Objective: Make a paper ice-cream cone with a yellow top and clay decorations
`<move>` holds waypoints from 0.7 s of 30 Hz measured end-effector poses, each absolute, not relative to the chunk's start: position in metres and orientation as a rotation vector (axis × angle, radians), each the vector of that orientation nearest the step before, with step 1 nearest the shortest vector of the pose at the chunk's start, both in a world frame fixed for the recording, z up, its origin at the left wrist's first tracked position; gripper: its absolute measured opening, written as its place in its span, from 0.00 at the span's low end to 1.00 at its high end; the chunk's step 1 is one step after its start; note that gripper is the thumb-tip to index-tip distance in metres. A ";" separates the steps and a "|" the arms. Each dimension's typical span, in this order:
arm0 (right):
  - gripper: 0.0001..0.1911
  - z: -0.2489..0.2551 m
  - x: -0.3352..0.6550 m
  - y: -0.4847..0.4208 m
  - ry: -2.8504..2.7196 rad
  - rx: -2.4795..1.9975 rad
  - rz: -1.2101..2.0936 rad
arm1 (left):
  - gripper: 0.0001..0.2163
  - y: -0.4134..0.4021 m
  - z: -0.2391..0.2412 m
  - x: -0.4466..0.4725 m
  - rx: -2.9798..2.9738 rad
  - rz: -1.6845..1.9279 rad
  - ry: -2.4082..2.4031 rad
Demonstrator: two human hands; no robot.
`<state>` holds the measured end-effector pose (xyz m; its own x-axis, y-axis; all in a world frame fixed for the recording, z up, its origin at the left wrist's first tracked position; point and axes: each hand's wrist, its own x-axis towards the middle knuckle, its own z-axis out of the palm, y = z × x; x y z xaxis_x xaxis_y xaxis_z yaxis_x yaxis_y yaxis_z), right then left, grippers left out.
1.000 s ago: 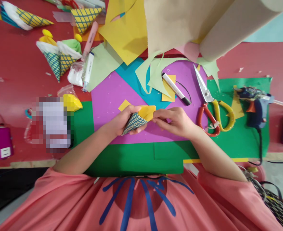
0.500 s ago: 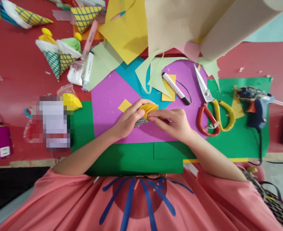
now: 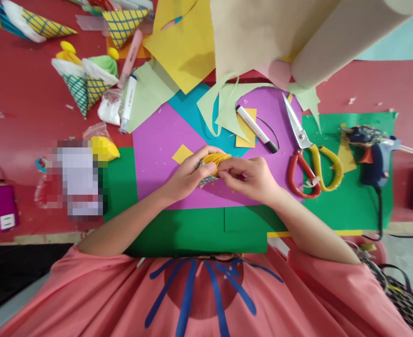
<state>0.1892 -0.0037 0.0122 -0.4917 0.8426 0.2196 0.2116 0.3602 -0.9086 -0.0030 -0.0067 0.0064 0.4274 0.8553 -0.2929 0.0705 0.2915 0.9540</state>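
Both hands meet over a purple sheet [image 3: 157, 145]. My left hand [image 3: 185, 177] is wrapped round a small paper cone [image 3: 215, 159] with a yellow top and a blue grid pattern; most of the cone is hidden by the fingers. My right hand [image 3: 254, 180] pinches the cone's yellow open end from the right, fingers pressed together. A small yellow paper square [image 3: 181, 153] lies just left of the hands.
Scissors [image 3: 306, 150] with red and yellow handles, a marker [image 3: 257, 129] and a glue gun [image 3: 371, 150] lie to the right on green felt [image 3: 350, 201]. Finished patterned cones [image 3: 83, 82] sit at the upper left. Yellow paper [image 3: 183, 47] and a beige roll [image 3: 333, 42] lie beyond.
The cone was laid out and visible in my left hand; now both hands have closed round it and pressed its yellow top together, hiding the patterned body.
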 end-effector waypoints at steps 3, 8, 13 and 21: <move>0.05 0.014 0.193 -0.002 -1.981 -0.918 1.175 | 0.19 -0.005 0.005 -0.003 1.062 0.637 0.929; 0.06 0.015 0.198 0.002 -1.993 -0.837 1.327 | 0.21 -0.004 0.004 -0.004 1.007 0.613 0.881; 0.05 0.017 0.202 0.006 -2.005 -0.753 1.393 | 0.23 -0.004 0.005 -0.005 0.966 0.547 0.871; 0.05 0.018 0.200 0.006 -1.962 -0.741 1.438 | 0.24 -0.003 0.006 -0.004 0.879 0.526 0.826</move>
<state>0.1996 0.0057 0.0176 -0.6712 0.7292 0.1333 0.0923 0.2607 -0.9610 -0.0043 -0.0028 0.0056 0.5856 0.7007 -0.4076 -0.0732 0.5465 0.8343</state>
